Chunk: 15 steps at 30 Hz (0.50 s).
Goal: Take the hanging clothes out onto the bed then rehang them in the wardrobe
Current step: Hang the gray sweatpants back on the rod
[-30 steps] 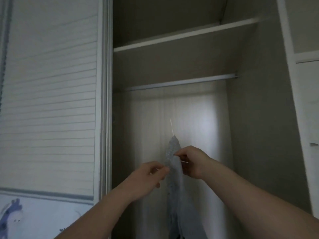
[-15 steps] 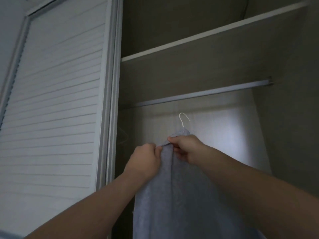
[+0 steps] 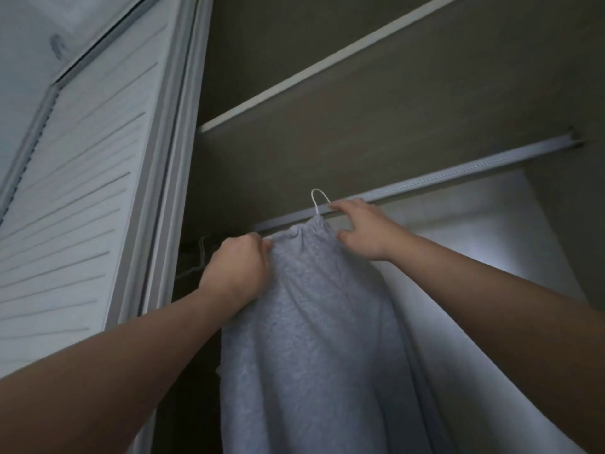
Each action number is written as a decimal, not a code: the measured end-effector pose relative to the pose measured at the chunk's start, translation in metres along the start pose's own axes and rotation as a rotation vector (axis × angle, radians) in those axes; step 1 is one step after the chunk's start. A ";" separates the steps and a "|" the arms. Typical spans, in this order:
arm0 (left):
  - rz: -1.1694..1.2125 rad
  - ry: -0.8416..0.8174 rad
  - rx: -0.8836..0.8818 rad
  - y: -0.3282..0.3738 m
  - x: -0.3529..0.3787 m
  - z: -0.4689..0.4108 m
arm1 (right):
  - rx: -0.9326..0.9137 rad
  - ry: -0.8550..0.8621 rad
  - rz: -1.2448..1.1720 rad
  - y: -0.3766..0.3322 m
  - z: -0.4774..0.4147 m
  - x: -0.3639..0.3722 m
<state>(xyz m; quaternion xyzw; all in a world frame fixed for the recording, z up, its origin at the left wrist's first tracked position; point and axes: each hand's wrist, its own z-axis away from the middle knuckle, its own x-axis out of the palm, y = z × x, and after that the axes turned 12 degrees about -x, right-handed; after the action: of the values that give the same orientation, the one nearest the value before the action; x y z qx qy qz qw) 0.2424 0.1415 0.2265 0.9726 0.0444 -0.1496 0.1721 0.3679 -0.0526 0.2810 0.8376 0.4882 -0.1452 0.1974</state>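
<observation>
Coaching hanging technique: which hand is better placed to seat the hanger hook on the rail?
Right. The right hand has fingers beside the hanger hook at the rail; the left hand grips the grey garment lower down, probably just steadying.

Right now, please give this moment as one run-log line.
left hand: grips grey garment | right hand: open, at white hanger hook | hook: at wardrobe rail, seating unclear

Arms raised; left hand (image 3: 240,270) clenching garment (image 3: 311,322); right hand (image 3: 363,231) loosely spread.
</observation>
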 end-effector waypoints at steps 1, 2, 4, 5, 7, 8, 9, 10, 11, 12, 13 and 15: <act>-0.010 0.019 -0.010 0.002 0.002 -0.009 | -0.016 -0.033 0.038 0.006 -0.010 0.005; -0.028 0.031 -0.023 0.003 0.004 -0.017 | -0.018 -0.065 0.056 0.011 -0.018 0.010; -0.095 0.069 -0.047 0.007 0.009 -0.034 | -0.001 -0.134 0.043 0.019 -0.034 0.021; -0.121 0.093 -0.057 0.009 0.012 -0.041 | 0.015 -0.168 0.027 0.022 -0.041 0.027; -0.148 0.111 -0.076 0.012 0.019 -0.053 | 0.045 -0.222 -0.002 0.026 -0.051 0.037; -0.164 0.102 -0.085 0.014 0.023 -0.058 | 0.054 -0.233 -0.016 0.028 -0.054 0.042; -0.188 0.086 -0.092 0.015 0.027 -0.061 | 0.061 -0.238 -0.036 0.030 -0.057 0.047; -0.210 0.066 -0.101 0.015 0.033 -0.063 | 0.070 -0.241 -0.062 0.031 -0.059 0.052; -0.217 0.050 -0.109 0.015 0.038 -0.064 | 0.075 -0.245 -0.086 0.032 -0.060 0.059; -0.213 0.038 -0.115 0.014 0.043 -0.065 | 0.070 -0.253 -0.103 0.033 -0.060 0.066; -0.207 0.030 -0.116 0.012 0.048 -0.064 | 0.056 -0.263 -0.116 0.033 -0.060 0.073; -0.228 0.018 -0.110 0.007 0.056 -0.061 | 0.033 -0.276 -0.147 0.033 -0.058 0.088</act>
<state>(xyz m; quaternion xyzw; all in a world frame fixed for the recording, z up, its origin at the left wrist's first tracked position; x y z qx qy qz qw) 0.3130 0.1583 0.2659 0.9517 0.1643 -0.1566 0.2066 0.4416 0.0272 0.2997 0.7749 0.5140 -0.2809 0.2376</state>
